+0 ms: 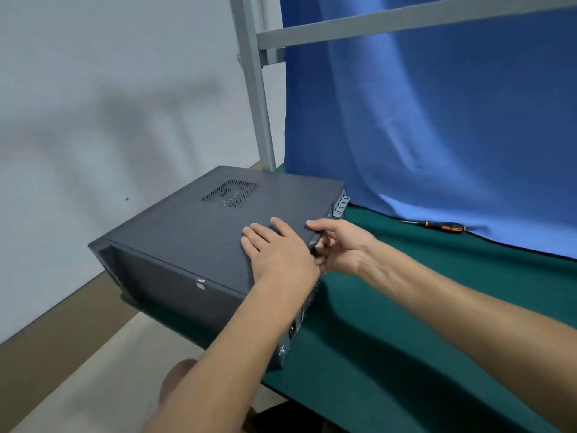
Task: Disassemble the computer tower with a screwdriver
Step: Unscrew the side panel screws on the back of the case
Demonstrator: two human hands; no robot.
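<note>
Head view: the dark grey metal computer tower (175, 276) is lying sideways on the green counter (406, 307), side panel (187, 220) on. Left hand (274, 248) is pressing flat; right hand (340, 245) is gripping the panel's rear edge. Orange-handled screwdriver (443, 227) is lying well apart. Disassembly is barely starting, I'd judge.

Both forearms (218, 354) are bare along their whole visible length. The left hand (278, 254) and the right hand (343, 248) are bare too, the fingers (259, 230) uncovered. A bare knee (178, 381) shows low down; the dark patch (271, 415) beside it is too unclear to name.
</note>
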